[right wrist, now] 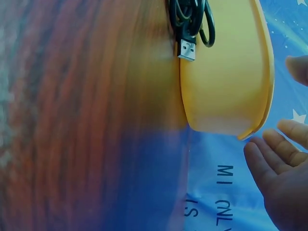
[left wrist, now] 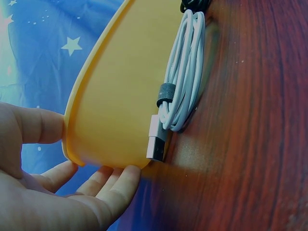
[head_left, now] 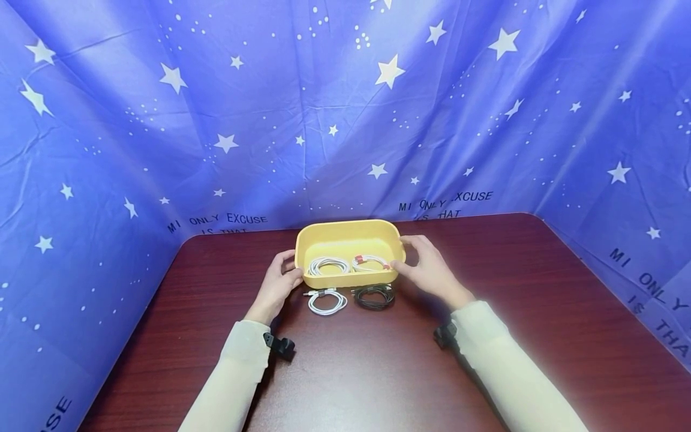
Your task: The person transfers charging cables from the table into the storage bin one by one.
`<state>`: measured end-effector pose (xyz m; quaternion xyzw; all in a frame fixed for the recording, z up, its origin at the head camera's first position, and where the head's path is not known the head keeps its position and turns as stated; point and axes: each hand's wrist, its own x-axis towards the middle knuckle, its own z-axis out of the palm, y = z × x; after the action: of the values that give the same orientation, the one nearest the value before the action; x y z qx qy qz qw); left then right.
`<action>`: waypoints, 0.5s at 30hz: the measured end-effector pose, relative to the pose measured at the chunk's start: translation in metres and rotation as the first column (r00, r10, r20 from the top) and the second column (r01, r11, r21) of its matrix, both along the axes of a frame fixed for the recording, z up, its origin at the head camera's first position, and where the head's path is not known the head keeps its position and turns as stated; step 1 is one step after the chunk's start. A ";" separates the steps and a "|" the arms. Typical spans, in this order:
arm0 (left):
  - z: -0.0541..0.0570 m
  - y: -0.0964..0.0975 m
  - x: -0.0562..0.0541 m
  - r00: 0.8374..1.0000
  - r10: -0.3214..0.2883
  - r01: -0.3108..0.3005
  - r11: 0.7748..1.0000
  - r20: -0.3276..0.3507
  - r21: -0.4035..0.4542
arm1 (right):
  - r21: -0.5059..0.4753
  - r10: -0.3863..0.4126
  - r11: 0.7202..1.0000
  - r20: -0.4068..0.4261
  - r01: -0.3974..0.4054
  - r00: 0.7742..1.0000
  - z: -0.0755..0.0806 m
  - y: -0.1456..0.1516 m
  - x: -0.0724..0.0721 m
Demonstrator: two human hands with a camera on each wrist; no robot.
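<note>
Your left hand (head_left: 277, 282) had its fingers touching the left end of the yellow box (head_left: 348, 233), which sat upright on the desk, open side up. Your right hand (head_left: 432, 270) stood at the opposite end, fingers spread. Inside lay a coiled white cable (head_left: 315, 266) and, to its right, a red-banded white cable (head_left: 372, 260). Just before the front wall you had a strapped white USB cable (left wrist: 185, 72), and right of it a coiled black USB cable (right wrist: 196, 17).
</note>
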<state>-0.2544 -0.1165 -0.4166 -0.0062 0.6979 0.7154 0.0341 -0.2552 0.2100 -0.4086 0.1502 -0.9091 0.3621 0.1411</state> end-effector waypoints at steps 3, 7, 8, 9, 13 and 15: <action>-0.001 0.000 0.000 1.000 0.005 -0.005 1.000 0.000 -0.003 | -0.016 -0.006 1.000 0.014 0.006 1.000 -0.002 0.001 0.000; -0.003 0.000 -0.001 1.000 0.010 -0.010 1.000 -0.001 0.000 | -0.023 -0.016 1.000 0.051 0.018 0.999 -0.004 0.003 -0.001; -0.003 0.000 -0.001 1.000 0.012 -0.012 1.000 0.001 0.003 | -0.024 -0.020 0.999 0.062 0.021 0.998 -0.004 0.003 -0.001; -0.003 0.000 -0.002 1.000 0.012 -0.012 1.000 0.001 0.002 | -0.028 -0.023 0.999 0.074 0.025 0.997 -0.005 0.003 -0.001; -0.003 0.000 -0.002 1.000 0.009 -0.009 1.000 0.000 -0.007 | -0.077 -0.020 0.997 0.136 0.031 0.990 -0.005 0.002 -0.002; -0.003 0.000 -0.002 1.000 0.006 -0.006 1.000 0.001 -0.009 | -0.104 -0.007 0.994 0.167 0.024 0.986 -0.006 0.002 -0.003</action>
<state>-0.2564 -0.1169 -0.4196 -0.0089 0.7011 0.7123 0.0320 -0.2580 0.2120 -0.4141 0.1046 -0.8983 0.4201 0.0753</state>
